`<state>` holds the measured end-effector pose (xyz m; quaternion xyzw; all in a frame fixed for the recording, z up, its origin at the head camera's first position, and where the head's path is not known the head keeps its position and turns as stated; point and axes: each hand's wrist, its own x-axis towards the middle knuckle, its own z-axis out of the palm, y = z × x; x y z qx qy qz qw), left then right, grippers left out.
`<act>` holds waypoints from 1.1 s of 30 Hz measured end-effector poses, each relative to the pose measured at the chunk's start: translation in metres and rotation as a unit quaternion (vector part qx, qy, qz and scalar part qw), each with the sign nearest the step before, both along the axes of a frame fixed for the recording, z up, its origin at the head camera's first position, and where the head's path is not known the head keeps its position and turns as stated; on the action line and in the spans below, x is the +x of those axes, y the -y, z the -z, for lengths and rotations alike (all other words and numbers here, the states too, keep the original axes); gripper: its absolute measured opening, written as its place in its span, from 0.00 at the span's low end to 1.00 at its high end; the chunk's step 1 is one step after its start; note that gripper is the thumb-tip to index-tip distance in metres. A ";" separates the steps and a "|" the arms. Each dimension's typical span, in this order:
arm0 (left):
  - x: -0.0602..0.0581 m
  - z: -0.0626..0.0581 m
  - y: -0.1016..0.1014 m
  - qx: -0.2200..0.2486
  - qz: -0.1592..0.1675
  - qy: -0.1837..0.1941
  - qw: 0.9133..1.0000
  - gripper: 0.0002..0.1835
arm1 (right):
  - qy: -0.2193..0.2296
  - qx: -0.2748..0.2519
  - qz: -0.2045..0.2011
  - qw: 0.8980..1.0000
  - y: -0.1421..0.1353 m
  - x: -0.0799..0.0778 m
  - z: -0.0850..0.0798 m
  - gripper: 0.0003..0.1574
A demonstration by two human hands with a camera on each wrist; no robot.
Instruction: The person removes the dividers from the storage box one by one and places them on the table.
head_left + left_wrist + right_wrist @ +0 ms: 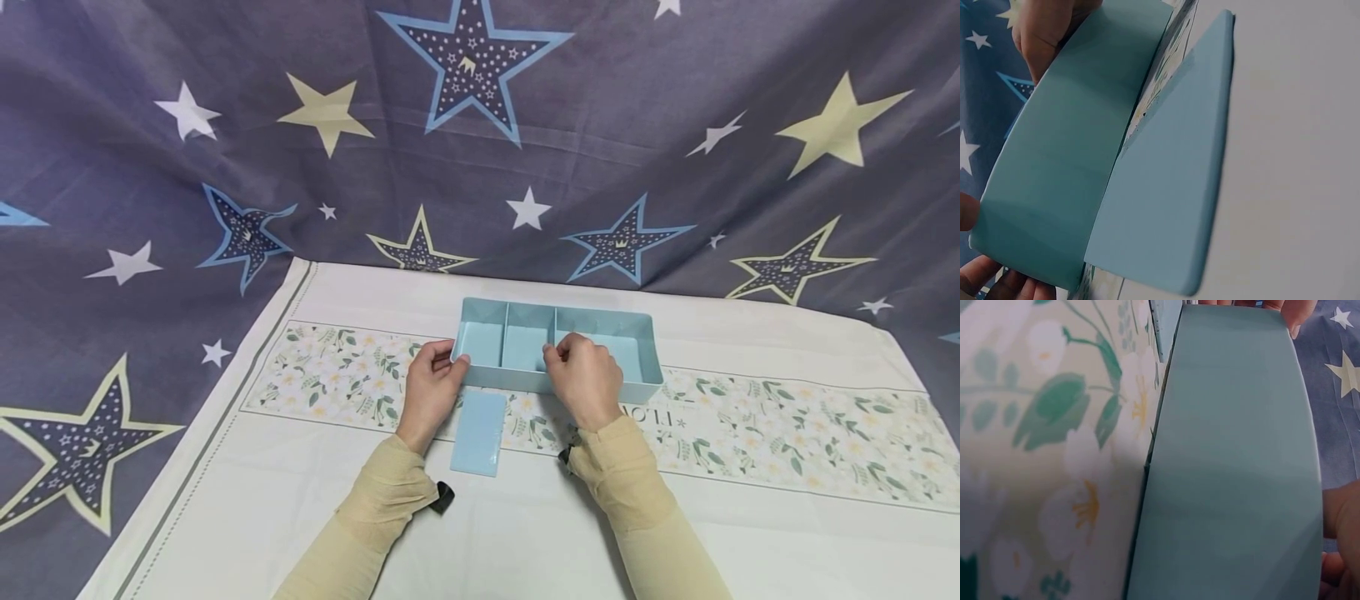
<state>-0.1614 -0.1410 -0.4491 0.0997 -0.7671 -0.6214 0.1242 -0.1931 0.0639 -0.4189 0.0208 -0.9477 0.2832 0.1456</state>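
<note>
Left hand (431,387) grasping the end of a long box (504,380): the thumb lies on the near rim, and the fingers wrap the outer face of the end wall. The box, teal, smooth and plastic-looking, is shallow and oblong, with thin walls and rounded corners; it extends from the left hand to beyond the right hand. Two upright sheets, a left divider (505,335) and a right divider (555,323), part its interior into two small compartments nearer the left hand and one wide compartment on the far side of the right hand.

Right hand (587,379) reaching over the near wall, fingers curled and their tips at the right divider; whether they pinch it cannot be told.

Just beside the left hand, on its inner side, a pale blue panel (477,435) lies in front of the box: flat, rectangular, with a slight sheen and, in the left wrist view, a rounded edge.

Beneath both hands, a white tablecloth (225,517) bears a printed band of flowers (780,425) with green leaves. Cream sleeves (371,508) gather in soft creases behind the wrists. Beyond the hands hangs a dark, loosely folded curtain (375,183) patterned with white, yellow and blue-edged stars.
</note>
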 end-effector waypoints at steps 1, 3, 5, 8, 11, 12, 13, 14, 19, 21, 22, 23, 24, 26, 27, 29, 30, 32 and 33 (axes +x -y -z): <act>0.000 0.000 0.000 0.001 0.001 0.000 1.000 0.20 | 0.000 0.000 0.001 1.000 0.000 0.000 0.000 0.15; 0.000 0.000 0.000 0.001 0.002 -0.001 1.000 0.20 | -0.003 0.000 0.001 1.000 0.000 0.000 0.001 0.15; 0.000 0.000 0.001 0.001 0.001 -0.002 1.000 0.20 | -0.009 0.001 0.002 1.000 0.001 0.000 0.001 0.15; 0.001 0.000 0.001 0.002 0.001 -0.003 1.000 0.20 | -0.021 0.004 0.002 1.000 0.001 0.000 0.003 0.14; 0.001 0.000 0.001 0.002 0.003 -0.005 1.000 0.20 | -0.031 0.010 0.004 0.999 0.002 -0.001 0.004 0.14; 0.000 0.001 0.000 0.001 0.003 -0.006 1.000 0.20 | -0.034 0.011 0.004 0.999 0.002 -0.001 0.005 0.13; 0.000 0.001 0.000 0.002 0.004 -0.006 1.000 0.20 | -0.037 0.011 0.005 0.999 0.002 -0.001 0.005 0.13; 0.000 0.001 0.000 0.002 0.005 -0.006 1.000 0.20 | -0.039 0.011 0.006 0.999 0.002 -0.001 0.006 0.13; 0.000 0.002 0.000 0.001 0.007 -0.009 1.000 0.20 | -0.052 0.005 0.007 0.999 0.002 -0.001 0.005 0.12; 0.000 0.002 0.000 0.000 0.008 -0.011 1.000 0.20 | -0.056 0.004 0.007 0.998 0.002 -0.001 0.005 0.12; 0.000 0.002 0.001 0.001 0.009 -0.012 1.000 0.20 | -0.057 0.004 0.007 0.998 0.002 -0.001 0.005 0.12; 0.000 0.002 0.001 0.001 0.009 -0.012 1.000 0.20 | -0.057 0.004 0.007 0.998 0.002 -0.001 0.004 0.12; 0.000 0.002 0.001 0.001 0.009 -0.013 1.000 0.20 | -0.058 0.004 0.008 0.998 0.002 -0.001 0.004 0.12; 0.000 0.002 0.001 0.002 0.009 -0.012 1.000 0.20 | -0.058 0.001 0.007 0.998 0.002 -0.001 0.003 0.12; 0.000 0.002 0.001 0.002 0.009 -0.012 1.000 0.20 | -0.059 0.000 0.006 0.998 0.002 -0.001 0.003 0.12; 0.000 0.002 0.001 0.002 0.009 -0.012 1.000 0.20 | -0.062 -0.004 0.004 0.998 0.001 -0.001 0.003 0.11; 0.000 0.002 0.001 0.002 0.008 -0.012 1.000 0.20 | -0.064 -0.005 0.004 0.998 0.001 -0.001 0.003 0.11; 0.000 0.002 0.000 0.000 0.009 -0.012 1.000 0.20 | -0.069 -0.008 0.002 0.998 0.000 -0.001 0.003 0.11; 0.000 0.002 0.000 -0.001 0.008 -0.012 1.000 0.20 | -0.070 -0.009 0.002 0.997 0.000 -0.001 0.003 0.11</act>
